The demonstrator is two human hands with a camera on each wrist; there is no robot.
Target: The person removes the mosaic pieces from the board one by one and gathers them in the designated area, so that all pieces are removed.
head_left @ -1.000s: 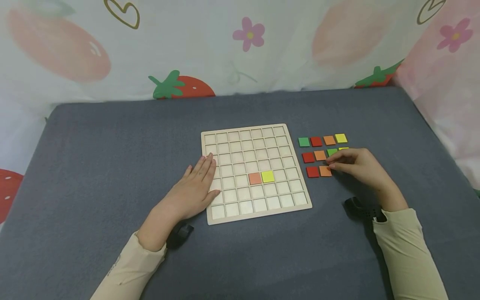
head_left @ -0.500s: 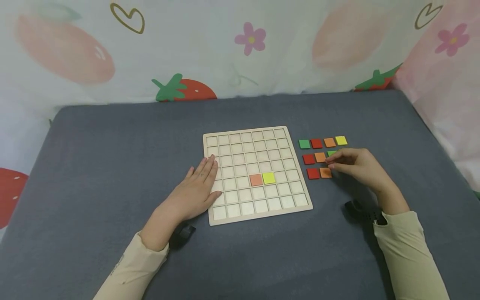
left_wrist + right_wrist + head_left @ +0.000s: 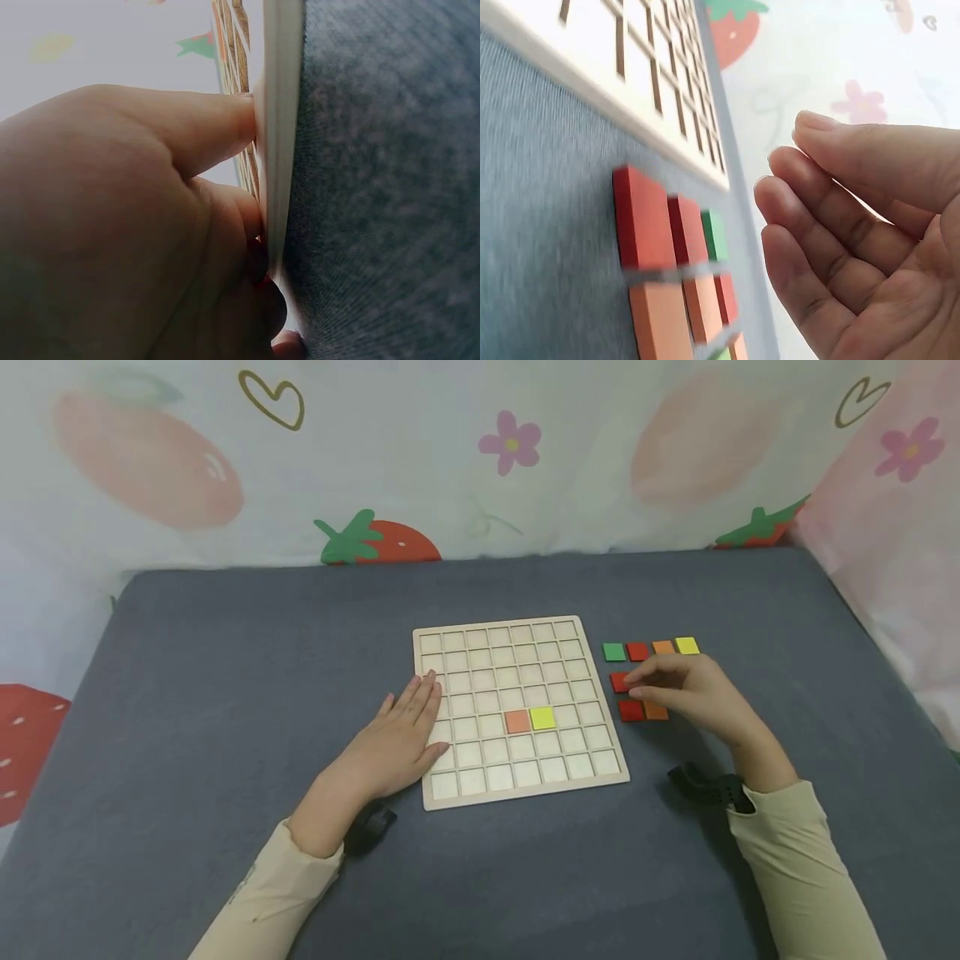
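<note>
My left hand [image 3: 390,743] lies flat with straight fingers on the left edge of a wooden grid board [image 3: 525,787]. The left wrist view shows its thumb [image 3: 217,124] against the board's rim [image 3: 279,135]. A salmon tile [image 3: 517,721] and a yellow tile [image 3: 542,718] sit side by side in the board's cells. My right hand [image 3: 693,693] hovers over the loose tiles right of the board, fingers loosely curved. In the right wrist view, no tile shows between its thumb [image 3: 870,154] and fingers. Below it lie a red tile [image 3: 631,711] and an orange tile [image 3: 656,711].
The back row of loose tiles holds a green tile [image 3: 614,652], a red tile [image 3: 637,652], an orange tile [image 3: 663,647] and a yellow tile [image 3: 687,646]. My right hand hides much of the middle row. A grey cloth [image 3: 225,693] covers the table.
My right hand has shifted left over the loose tiles and now covers the orange and green tiles of the middle row. My left hand stays on the board; the head view has shifted slightly.
</note>
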